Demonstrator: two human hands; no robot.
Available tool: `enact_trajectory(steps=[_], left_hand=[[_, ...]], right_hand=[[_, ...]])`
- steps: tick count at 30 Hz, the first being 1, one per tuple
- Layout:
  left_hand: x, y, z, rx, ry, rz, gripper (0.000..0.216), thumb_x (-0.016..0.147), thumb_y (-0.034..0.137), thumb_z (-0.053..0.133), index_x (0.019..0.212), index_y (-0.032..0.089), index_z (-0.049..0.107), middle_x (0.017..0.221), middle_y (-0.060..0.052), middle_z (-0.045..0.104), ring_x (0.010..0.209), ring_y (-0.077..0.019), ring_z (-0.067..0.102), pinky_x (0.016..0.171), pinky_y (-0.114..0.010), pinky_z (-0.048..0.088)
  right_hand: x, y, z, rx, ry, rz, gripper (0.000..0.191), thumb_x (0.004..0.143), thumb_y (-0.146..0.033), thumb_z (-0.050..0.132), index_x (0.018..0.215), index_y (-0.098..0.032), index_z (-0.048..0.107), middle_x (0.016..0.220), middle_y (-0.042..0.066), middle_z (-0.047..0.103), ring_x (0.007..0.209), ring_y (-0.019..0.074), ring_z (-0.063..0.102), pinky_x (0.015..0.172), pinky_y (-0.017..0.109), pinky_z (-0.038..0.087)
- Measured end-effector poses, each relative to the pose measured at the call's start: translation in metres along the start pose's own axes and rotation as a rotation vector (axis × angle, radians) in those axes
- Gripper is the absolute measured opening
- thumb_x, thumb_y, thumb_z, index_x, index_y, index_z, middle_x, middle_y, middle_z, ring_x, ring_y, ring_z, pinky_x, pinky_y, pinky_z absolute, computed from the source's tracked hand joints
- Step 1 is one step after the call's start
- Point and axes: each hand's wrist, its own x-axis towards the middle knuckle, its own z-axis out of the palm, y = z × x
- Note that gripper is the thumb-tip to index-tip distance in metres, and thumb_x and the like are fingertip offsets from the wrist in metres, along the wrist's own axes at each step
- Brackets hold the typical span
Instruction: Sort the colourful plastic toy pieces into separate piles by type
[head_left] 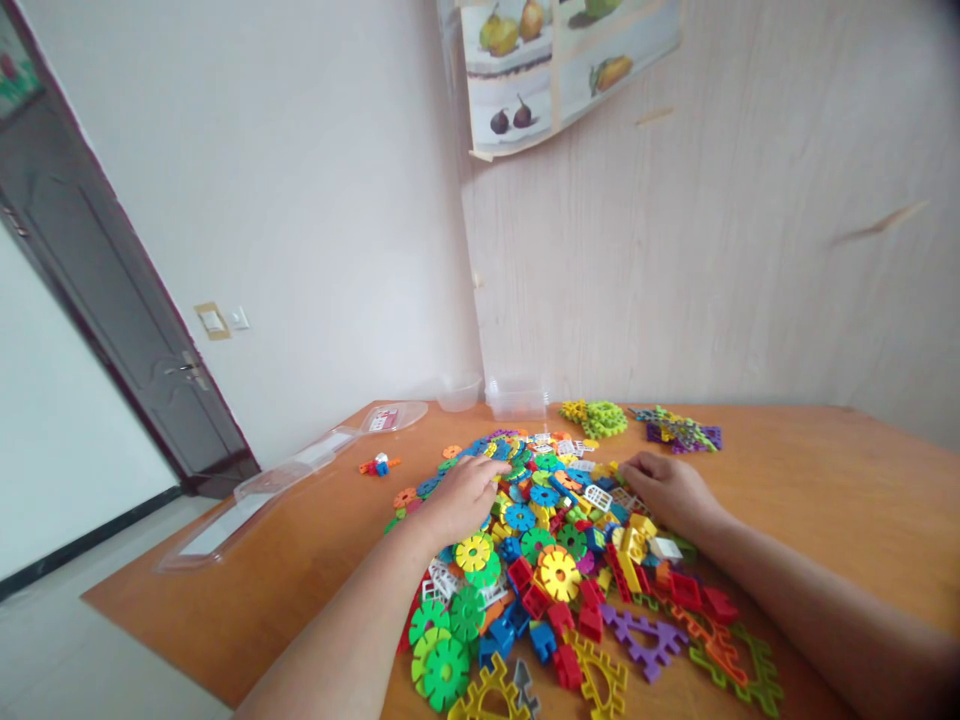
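Note:
A heap of colourful plastic building pieces (517,517) lies between my hands. My left hand (466,492) rests over the heap's left side, palm down, its fingers reaching toward the green and blue notched discs and holding nothing visible. At the right side, my right hand (669,488) has its fingers curled together beside small yellow pieces; what they hold, if anything, is hidden. Nearer to me are a yellow notched disc (559,574), green notched discs (446,673), red blocks (531,590) and a purple triangular frame (646,640). White lattice pieces (598,497) lie amid the heap.
Lime-green joined pieces (604,419) and a purple-and-grey cluster (681,432) sit at the back of the wooden table (300,560). Clear plastic containers (517,400) stand against the wall. Transparent lids (259,495) line the left edge, near a small orange-and-blue assembly (381,465).

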Motion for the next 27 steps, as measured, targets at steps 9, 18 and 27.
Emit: enact_trajectory(steps=[9, 18, 27], left_hand=[[0.003, -0.006, 0.001, -0.066, 0.047, -0.028, 0.038, 0.085, 0.011, 0.045, 0.114, 0.021, 0.068, 0.120, -0.006, 0.065, 0.113, -0.0189, 0.060, 0.099, -0.032, 0.046], [0.005, -0.004, 0.004, -0.138, 0.097, -0.086, 0.027, 0.085, 0.016, 0.051, 0.105, 0.021, 0.069, 0.110, -0.005, 0.069, 0.100, -0.0186, 0.064, 0.088, -0.030, 0.049], [0.013, -0.025, 0.000, -0.252, 0.335, -0.295, 0.018, 0.079, 0.018, 0.059, 0.095, 0.020, 0.067, 0.091, -0.001, 0.070, 0.083, -0.0140, 0.064, 0.077, -0.024, 0.049]], right_hand=[[-0.005, -0.012, -0.006, -0.017, -0.005, 0.010, 0.035, 0.087, -0.046, 0.045, 0.068, -0.020, 0.059, 0.064, 0.001, 0.063, 0.064, 0.0166, 0.057, 0.055, 0.027, 0.030], [-0.004, -0.010, -0.004, -0.029, -0.005, 0.008, 0.034, 0.086, -0.046, 0.045, 0.068, -0.021, 0.059, 0.065, 0.001, 0.063, 0.066, 0.0171, 0.058, 0.055, 0.027, 0.031], [-0.001, -0.002, 0.000, -0.031, -0.018, -0.001, 0.036, 0.088, -0.047, 0.045, 0.072, -0.021, 0.064, 0.066, 0.001, 0.065, 0.066, 0.0172, 0.059, 0.056, 0.027, 0.032]])
